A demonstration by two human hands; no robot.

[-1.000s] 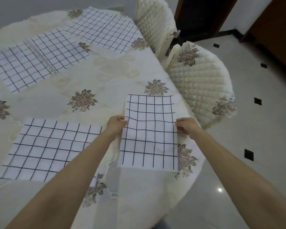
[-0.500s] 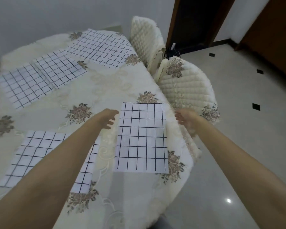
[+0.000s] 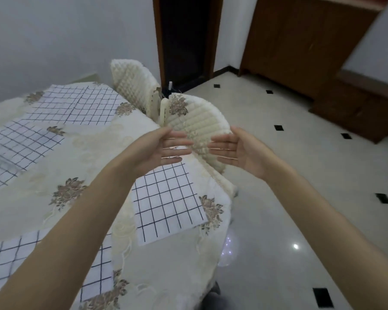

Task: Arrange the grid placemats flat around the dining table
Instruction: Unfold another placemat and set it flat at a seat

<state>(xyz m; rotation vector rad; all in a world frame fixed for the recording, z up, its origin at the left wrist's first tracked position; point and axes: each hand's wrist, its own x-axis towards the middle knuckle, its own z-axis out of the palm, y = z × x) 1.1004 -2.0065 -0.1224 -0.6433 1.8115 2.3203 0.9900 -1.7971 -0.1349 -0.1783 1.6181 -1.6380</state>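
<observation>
Both hands are raised off the tabletop (image 3: 92, 157), palms turned toward each other — left hand (image 3: 159, 147) and right hand (image 3: 238, 148) w/ fingers (image 3: 177, 142) spread loose, nothing gripped. The nearest grid placemat (image 3: 168, 202) lies flat below them at approx. 6 o'clock from the hands, close to the table edge, square to the quilted chair (image 3: 197, 121) at 12 o'clock — prob. laid there to mark that seat. A second mat (image 3: 16, 260) sits at 8 o'clock, partly hidden by the left forearm; more mats (image 3: 76, 106) are spread at 10 o'clock along the far side. The hands appear freed because this mat needs no more smoothing.
</observation>
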